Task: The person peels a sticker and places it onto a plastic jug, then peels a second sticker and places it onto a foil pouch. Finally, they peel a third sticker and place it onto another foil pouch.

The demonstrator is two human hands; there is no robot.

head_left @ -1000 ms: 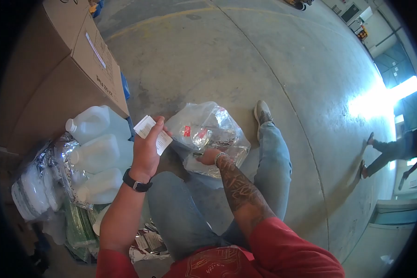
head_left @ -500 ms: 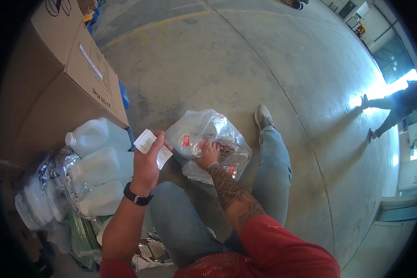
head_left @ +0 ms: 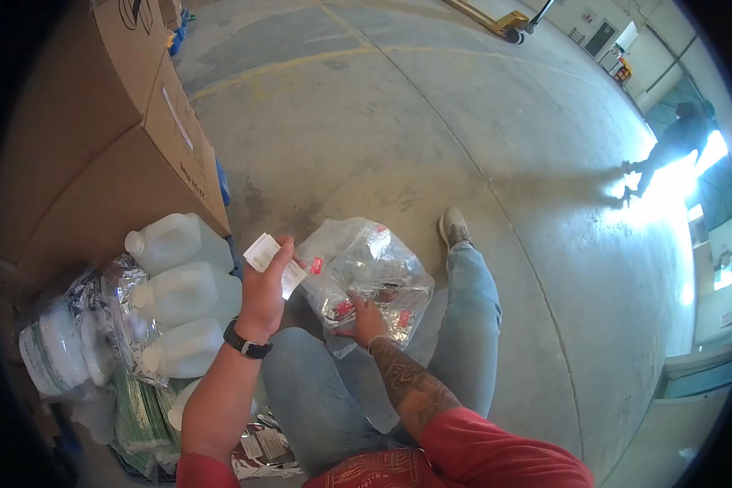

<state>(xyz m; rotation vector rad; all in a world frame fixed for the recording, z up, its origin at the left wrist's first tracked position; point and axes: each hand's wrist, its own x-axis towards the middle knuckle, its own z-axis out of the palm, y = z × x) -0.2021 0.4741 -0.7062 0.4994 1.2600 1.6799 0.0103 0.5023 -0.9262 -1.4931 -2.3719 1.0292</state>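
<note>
My left hand is closed around a small stack of white printed paper slips, held up left of the bag. A clear plastic bag with red labels and shiny silver packets inside lies on the floor between my legs. My right hand rests on the near side of this bag, thumb and fingers spread over the plastic. Its fingertips are partly lost against the crinkled, reflective surface.
Several translucent jugs stand at my left below a large cardboard box. Bundled green-edged packs and silver packets lie nearer me. A yellow pallet jack is far off. Another person walks by the bright doorway.
My right hand has shifted to the bag's near side, its thumb now stretched out. The bag's plastic has changed shape. The view has tilted up, and the other person has moved farther off.
</note>
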